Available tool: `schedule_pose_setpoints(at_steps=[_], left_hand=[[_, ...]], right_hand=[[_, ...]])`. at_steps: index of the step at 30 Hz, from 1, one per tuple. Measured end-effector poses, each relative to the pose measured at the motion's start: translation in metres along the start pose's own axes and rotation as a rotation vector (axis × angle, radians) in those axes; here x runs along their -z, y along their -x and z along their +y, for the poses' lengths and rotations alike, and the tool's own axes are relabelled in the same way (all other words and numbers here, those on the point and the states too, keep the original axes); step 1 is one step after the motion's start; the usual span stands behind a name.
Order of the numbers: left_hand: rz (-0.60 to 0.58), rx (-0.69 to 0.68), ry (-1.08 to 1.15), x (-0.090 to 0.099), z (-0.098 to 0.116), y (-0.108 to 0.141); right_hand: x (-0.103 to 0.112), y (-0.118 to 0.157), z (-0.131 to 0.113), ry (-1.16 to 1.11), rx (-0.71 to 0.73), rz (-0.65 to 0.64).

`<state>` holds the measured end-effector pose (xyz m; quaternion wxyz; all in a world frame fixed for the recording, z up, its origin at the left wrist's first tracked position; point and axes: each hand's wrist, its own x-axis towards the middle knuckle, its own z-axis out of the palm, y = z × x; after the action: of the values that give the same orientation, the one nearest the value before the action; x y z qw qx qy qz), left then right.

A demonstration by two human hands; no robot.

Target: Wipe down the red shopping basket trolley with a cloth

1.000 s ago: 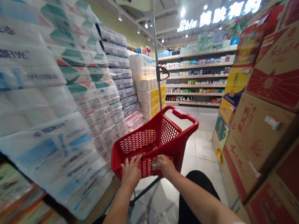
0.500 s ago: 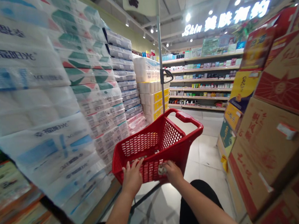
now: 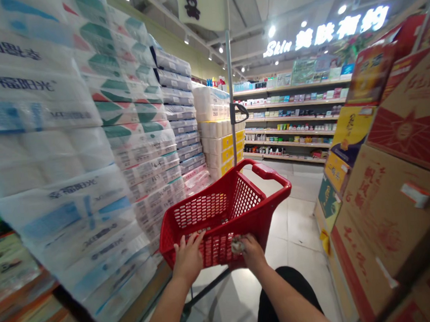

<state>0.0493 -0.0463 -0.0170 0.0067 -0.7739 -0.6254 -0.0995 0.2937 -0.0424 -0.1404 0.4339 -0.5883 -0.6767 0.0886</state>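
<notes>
A red shopping cart [image 3: 220, 232] with perforated plastic walls stands before me, its handle toward the right. My left hand [image 3: 188, 256] rests at the rim of its near wall, fingers spread against the plastic. Lower on that wall, to the right, my right hand [image 3: 252, 250] is closed on a crumpled, pale greyish cloth [image 3: 238, 245], pressed to the slotted side. Part of the cloth is hidden under the fingers. Through the holes and over the rim, the basket's folding back panel [image 3: 245, 193] shows.
Wrapped tissue packs [image 3: 42, 145] are piled high on the left. Cardboard cartons [image 3: 375, 208] form a stack on the right. A grey pole [image 3: 228, 60] with a bear flag [image 3: 201, 8] rises behind the cart. Shelves of small goods [image 3: 289, 120] line the back, beyond a tiled floor [image 3: 290, 224].
My right hand and the cloth have shifted slightly to the right along the cart's side wall. My left hand keeps its place at the rim. The view has tilted up a little.
</notes>
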Motion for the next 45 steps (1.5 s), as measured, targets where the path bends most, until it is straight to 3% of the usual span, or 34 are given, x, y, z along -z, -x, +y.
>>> schedule_pose_setpoints(at_steps=[16,21,25,29,34,41,45], left_hand=[[0.023,-0.003,0.027,-0.004,-0.001,0.003],[0.019,0.015,0.043,-0.003,0.002,-0.001],[-0.002,0.011,0.065,-0.002,0.007,-0.004],[-0.004,0.010,0.082,-0.002,0.011,-0.005],[0.025,-0.007,0.089,-0.006,0.013,-0.011],[0.010,-0.012,0.096,-0.008,0.025,-0.024],[0.020,-0.033,0.096,-0.012,0.031,-0.027]], right_hand=[[0.000,-0.003,-0.032,0.011,-0.030,-0.024],[-0.006,-0.003,-0.036,0.062,-0.007,-0.159],[-0.002,-0.005,-0.036,0.037,0.028,-0.117],[-0.001,-0.008,-0.035,0.034,-0.017,-0.209],[-0.001,-0.017,-0.041,0.044,0.095,-0.108],[-0.006,-0.027,-0.033,0.074,0.043,-0.104],[-0.010,-0.027,-0.024,0.001,-0.069,-0.085]])
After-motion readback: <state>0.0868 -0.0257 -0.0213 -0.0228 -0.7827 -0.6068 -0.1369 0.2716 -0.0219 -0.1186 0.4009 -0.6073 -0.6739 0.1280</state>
